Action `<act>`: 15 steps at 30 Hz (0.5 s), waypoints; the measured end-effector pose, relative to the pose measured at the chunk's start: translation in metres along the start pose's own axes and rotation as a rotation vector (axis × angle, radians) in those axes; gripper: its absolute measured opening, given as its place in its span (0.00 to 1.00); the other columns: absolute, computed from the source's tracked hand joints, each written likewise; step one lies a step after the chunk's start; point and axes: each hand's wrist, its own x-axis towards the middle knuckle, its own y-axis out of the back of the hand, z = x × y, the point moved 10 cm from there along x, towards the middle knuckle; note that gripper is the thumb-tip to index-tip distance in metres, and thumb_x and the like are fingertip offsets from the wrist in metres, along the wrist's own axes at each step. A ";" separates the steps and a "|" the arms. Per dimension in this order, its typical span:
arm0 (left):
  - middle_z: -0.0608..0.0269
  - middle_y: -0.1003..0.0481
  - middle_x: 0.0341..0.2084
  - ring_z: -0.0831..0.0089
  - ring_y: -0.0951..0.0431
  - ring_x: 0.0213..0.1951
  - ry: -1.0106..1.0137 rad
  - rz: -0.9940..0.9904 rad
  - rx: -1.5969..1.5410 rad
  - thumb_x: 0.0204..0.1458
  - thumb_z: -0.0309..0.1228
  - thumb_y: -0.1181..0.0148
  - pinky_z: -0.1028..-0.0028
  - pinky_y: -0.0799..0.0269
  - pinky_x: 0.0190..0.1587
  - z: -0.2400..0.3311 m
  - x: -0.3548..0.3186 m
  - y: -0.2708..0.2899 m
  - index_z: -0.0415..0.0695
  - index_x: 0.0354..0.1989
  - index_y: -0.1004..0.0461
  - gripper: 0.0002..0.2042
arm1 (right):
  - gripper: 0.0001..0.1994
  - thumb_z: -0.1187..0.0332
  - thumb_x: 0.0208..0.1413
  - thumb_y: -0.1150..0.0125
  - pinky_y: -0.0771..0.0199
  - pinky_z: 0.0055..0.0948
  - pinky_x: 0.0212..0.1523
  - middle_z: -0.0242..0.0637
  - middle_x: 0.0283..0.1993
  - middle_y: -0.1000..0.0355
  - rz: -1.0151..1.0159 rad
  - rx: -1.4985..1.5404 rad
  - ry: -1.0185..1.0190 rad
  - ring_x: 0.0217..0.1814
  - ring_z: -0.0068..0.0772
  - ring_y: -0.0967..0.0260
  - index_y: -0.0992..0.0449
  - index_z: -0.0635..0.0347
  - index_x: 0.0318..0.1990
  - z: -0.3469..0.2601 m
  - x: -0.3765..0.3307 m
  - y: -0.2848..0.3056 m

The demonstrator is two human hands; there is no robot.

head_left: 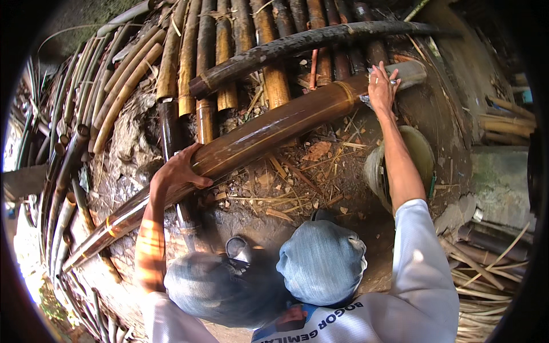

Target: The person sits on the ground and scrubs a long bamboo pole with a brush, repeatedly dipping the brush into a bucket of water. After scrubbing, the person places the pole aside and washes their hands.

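A thick, wet brown bamboo pole [274, 128] lies slantwise before me, from the lower left up to the far right. My left hand [178, 170] is closed over its middle, thumb on the near side and fingers reaching across the top. Near the pole's pale grey far end, my right hand [382, 87] rests on it, fingers stretched and apart. A small shiny bit shows beside that wrist; what it is I cannot make out. Beyond the pole, a dark curved bamboo pole [309, 43] lies across a row of bamboo poles [237, 34].
Under my right forearm stands a round, dirty bucket [424, 150]. Bamboo chips and a dry leaf [317, 151] litter the muddy ground. More bamboo poles [123, 86] are stacked at the left. A mossy block [500, 183] and split bamboo strips [480, 311] lie at the right.
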 end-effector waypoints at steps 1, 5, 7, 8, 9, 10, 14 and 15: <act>0.42 0.26 0.60 0.54 0.25 0.62 -0.026 0.041 0.051 0.27 0.48 0.14 0.61 0.31 0.67 -0.001 0.003 -0.004 0.37 0.71 0.39 0.59 | 0.18 0.58 0.72 0.53 0.67 0.67 0.79 0.45 0.75 0.37 -0.044 -0.042 0.056 0.85 0.58 0.60 0.21 0.51 0.59 -0.013 -0.001 -0.006; 0.43 0.31 0.64 0.52 0.29 0.65 0.013 0.107 0.123 0.28 0.50 0.16 0.59 0.33 0.69 -0.011 -0.033 0.006 0.37 0.71 0.39 0.58 | 0.15 0.59 0.69 0.49 0.32 0.63 0.66 0.57 0.55 0.23 -0.434 0.297 0.170 0.66 0.60 0.29 0.20 0.59 0.46 -0.277 -0.129 0.020; 0.46 0.30 0.63 0.52 0.29 0.66 -0.076 0.209 0.176 0.29 0.51 0.17 0.59 0.34 0.68 -0.008 -0.028 0.003 0.39 0.70 0.37 0.56 | 0.16 0.59 0.69 0.46 0.47 0.61 0.76 0.50 0.65 0.27 -0.278 0.582 0.497 0.73 0.52 0.35 0.19 0.57 0.54 -0.378 -0.198 0.036; 0.46 0.30 0.63 0.52 0.29 0.66 -0.126 0.278 0.206 0.29 0.52 0.17 0.59 0.33 0.67 0.001 -0.031 0.007 0.40 0.70 0.36 0.56 | 0.17 0.59 0.69 0.46 0.54 0.61 0.79 0.49 0.67 0.29 -0.250 0.558 0.616 0.77 0.50 0.40 0.20 0.57 0.57 -0.404 -0.226 0.031; 0.46 0.30 0.63 0.52 0.29 0.66 -0.151 0.345 0.234 0.30 0.53 0.17 0.58 0.32 0.66 0.004 -0.042 0.009 0.40 0.69 0.36 0.56 | 0.19 0.58 0.69 0.45 0.61 0.61 0.81 0.48 0.70 0.30 -0.235 0.552 0.742 0.81 0.48 0.46 0.22 0.57 0.60 -0.424 -0.250 0.028; 0.49 0.31 0.64 0.52 0.32 0.68 0.010 0.398 0.272 0.28 0.54 0.16 0.50 0.35 0.67 -0.005 -0.063 0.013 0.44 0.72 0.38 0.58 | 0.20 0.59 0.70 0.50 0.67 0.62 0.82 0.42 0.69 0.29 -0.176 0.625 0.813 0.81 0.47 0.47 0.24 0.58 0.62 -0.421 -0.249 0.031; 0.58 0.35 0.67 0.51 0.34 0.68 0.189 0.647 0.398 0.23 0.49 0.14 0.36 0.39 0.63 -0.108 -0.154 0.001 0.52 0.75 0.44 0.63 | 0.14 0.60 0.71 0.50 0.29 0.54 0.63 0.48 0.63 0.27 -0.262 0.329 0.331 0.65 0.46 0.29 0.20 0.52 0.53 -0.256 -0.125 0.025; 0.60 0.34 0.66 0.53 0.33 0.68 0.140 0.744 0.410 0.23 0.45 0.14 0.36 0.39 0.64 -0.130 -0.168 -0.002 0.54 0.74 0.42 0.61 | 0.14 0.60 0.72 0.52 0.34 0.58 0.67 0.47 0.63 0.27 -0.065 0.280 0.302 0.67 0.53 0.31 0.20 0.53 0.52 -0.187 -0.086 0.019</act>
